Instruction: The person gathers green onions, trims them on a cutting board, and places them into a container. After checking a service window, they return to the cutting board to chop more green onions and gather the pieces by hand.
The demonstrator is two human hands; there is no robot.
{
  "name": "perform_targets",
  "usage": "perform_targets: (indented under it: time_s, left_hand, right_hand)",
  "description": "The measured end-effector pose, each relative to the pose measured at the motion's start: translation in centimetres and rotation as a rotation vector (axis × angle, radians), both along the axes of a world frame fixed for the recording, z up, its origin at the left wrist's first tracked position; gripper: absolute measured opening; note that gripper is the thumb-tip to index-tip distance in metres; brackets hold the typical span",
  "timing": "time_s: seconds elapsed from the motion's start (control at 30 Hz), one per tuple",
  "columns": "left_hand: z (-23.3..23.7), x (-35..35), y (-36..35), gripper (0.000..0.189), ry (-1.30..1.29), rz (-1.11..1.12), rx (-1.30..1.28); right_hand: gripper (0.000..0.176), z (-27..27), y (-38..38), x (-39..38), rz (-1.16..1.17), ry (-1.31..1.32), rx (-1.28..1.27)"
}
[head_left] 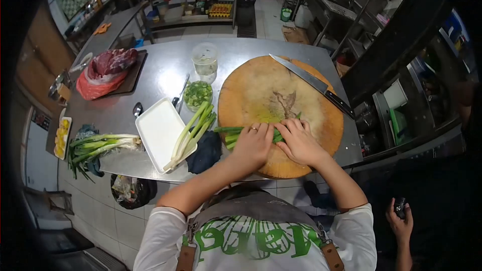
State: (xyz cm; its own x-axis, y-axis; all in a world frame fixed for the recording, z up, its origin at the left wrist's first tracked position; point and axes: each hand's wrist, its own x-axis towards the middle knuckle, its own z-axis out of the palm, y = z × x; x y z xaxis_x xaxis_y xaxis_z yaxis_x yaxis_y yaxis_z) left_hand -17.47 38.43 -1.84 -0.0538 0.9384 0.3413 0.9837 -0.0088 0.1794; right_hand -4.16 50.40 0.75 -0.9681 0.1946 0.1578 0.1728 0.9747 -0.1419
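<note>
My left hand (253, 144) and my right hand (299, 141) are side by side near the front of a round wooden chopping board (240, 90). Both are closed over a bundle of green scallion tops (230, 136) lying on the board; the fingers cover much of it. Behind them a kitchen knife (307, 79) rests along the board's right side, its black handle past the rim. To the left, pale scallion stalks (193, 135) lie across the edge of a white tray (159, 129). A clear tub of chopped scallions (198, 93) stands behind the tray.
A clear plastic container (205, 61) stands at the back. Raw meat (108, 72) sits on a dark board at left, with more scallions (103, 144) nearer. A dark cloth (206, 153) lies by the tray. At lower right another person's hand (401, 226) holds a small black object.
</note>
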Motion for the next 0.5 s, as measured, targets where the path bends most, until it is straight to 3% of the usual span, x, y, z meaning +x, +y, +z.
perform_targets:
  time_s: [0.17, 0.3, 0.43, 0.5]
  left_hand:
    - [0.4, -2.0, 0.0, 0.05, 0.136, -0.177, -0.012]
    - [1.9, -0.3, 0.1, 0.049, 0.139, -0.057, -0.16]
    - [1.0, 0.9, 0.9, 0.046, -0.119, -0.023, -0.029]
    - [-0.1, 0.7, 1.2, 0.044, -0.217, -0.003, -0.008]
  right_hand:
    - [0.033, -0.4, 0.5, -0.4, 0.055, -0.007, 0.062]
    - [0.024, -0.5, 1.1, -0.7, 0.101, -0.037, 0.106]
    - [0.029, -0.5, 1.5, -0.4, 0.086, -0.088, 0.086]
    - [0.04, -1.1, 2.0, 0.0, 0.085, 0.074, 0.004]
